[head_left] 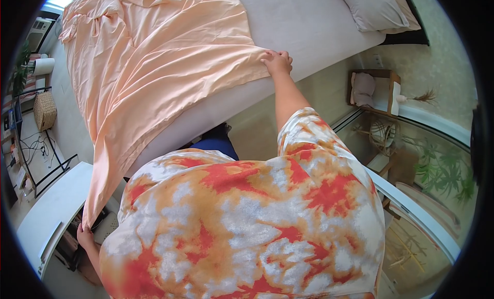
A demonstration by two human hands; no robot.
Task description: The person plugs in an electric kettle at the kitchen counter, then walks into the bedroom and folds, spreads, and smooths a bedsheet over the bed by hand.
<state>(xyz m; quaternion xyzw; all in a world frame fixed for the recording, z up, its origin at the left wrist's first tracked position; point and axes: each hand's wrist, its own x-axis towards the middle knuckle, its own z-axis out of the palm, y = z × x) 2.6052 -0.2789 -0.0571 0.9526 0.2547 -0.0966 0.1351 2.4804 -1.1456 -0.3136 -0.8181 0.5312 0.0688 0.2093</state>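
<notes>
A peach bed sheet lies in loose folds across one end of the bed, over the pale grey mattress. My right hand is closed on one corner of the sheet at the mattress's near edge, arm stretched forward. Low at the left, my left hand grips another corner, and the cloth is drawn out in a long strip down to it. Between the two hands the sheet's edge runs slantwise, with creases fanning from the right-hand corner.
Pillows rest at the far right end of the bed. A wooden nightstand stands by the wall, near a glass door. At left are a white desk, a woven basket and a black metal frame with cables.
</notes>
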